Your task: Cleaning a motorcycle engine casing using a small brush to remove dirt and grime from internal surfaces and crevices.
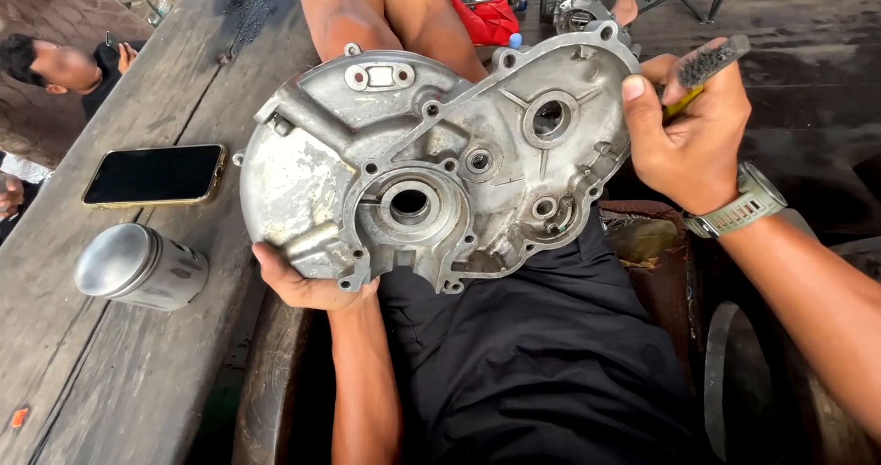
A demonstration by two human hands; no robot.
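Holding: left hand [307, 286] grips the grey metal engine case [431, 162] under its bottom edge.
Right hand [684, 139]: closed around a gritty brush [707, 66], at the case's right rim.
Room: flat wooden bench [110, 373] beside.

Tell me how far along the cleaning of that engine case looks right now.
Done: much of the engine case is bare grey metal, especially the flat left face. In hand: the left hand props the case from below; the right hand holds a dirty brush at its right edge. Left: dark grime shows around the ribs and bores. The metal cylinder lies untouched on the bench.
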